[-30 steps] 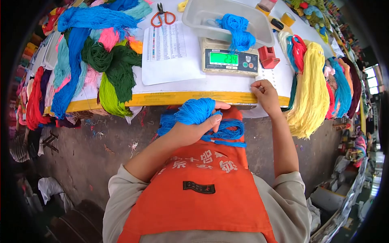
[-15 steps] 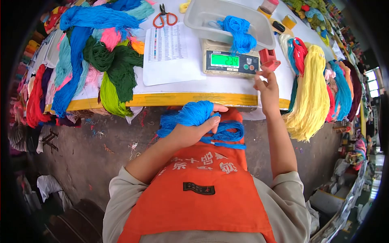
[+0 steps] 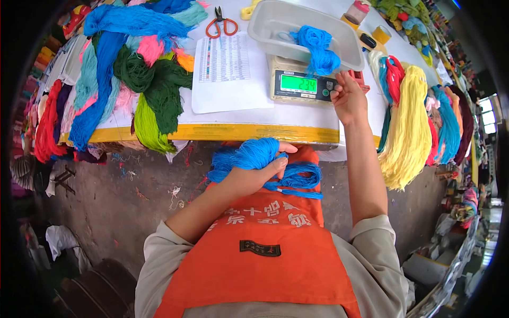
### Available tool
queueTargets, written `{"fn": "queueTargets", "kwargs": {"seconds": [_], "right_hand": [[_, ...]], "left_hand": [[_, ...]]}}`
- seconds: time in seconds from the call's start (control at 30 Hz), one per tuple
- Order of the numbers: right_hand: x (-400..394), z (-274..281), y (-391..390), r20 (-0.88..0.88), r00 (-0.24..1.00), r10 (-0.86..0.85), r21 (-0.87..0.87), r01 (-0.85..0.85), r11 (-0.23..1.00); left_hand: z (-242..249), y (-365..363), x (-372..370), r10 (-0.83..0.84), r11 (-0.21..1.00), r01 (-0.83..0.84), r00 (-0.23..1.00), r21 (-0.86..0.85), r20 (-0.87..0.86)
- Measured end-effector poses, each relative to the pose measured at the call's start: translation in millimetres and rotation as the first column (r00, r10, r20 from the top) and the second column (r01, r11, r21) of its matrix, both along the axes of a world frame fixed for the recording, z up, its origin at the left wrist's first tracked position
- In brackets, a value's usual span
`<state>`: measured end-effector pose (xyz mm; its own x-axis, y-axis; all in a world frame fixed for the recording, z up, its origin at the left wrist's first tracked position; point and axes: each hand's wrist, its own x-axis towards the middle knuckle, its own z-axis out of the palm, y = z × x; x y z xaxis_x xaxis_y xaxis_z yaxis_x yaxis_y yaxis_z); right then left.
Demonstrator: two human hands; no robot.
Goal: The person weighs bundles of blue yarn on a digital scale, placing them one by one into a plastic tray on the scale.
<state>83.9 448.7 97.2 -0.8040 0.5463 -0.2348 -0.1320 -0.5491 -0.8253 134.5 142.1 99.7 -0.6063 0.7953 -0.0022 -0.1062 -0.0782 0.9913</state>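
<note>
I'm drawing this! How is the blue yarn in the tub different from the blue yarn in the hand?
The tub yarn droops over the edge of the tub, while the held yarn is in the left hand. The held yarn looks like a bigger bundle than the tub yarn. Both are bright blue.

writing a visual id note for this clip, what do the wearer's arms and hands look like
Both the left hand and the right hand are bare, with no gloves. The forearms are uncovered too, below loose grey-beige sleeves that end around the elbows, their edges apparently turned up.
</note>
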Motion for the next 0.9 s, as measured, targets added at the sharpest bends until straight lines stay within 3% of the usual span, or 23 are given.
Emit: {"fn": "queueTargets", "kwargs": {"seconds": [0.17, 0.6, 0.9], "right_hand": [[4.4, -9.4, 4.0, -0.044, 0.997, 0.065, -0.016, -0.066, 0.998], [-0.7, 5.0, 7.5, -0.113, 0.993, 0.037, 0.008, -0.036, 0.999], [5.7, 13.3, -3.4, -0.112, 0.993, 0.035, -0.013, -0.037, 0.999]], "left_hand": [[-9.5, 1.3, 2.0, 0.005, 1.0, -0.006, 1.0, 0.021, 0.02], [-18.3, 5.3, 5.7, 0.002, 0.998, -0.003, 1.0, 0.059, 0.003], [-10.4, 4.5, 6.3, -0.005, 1.0, 0.006, 0.998, -0.014, 0.062]]}}
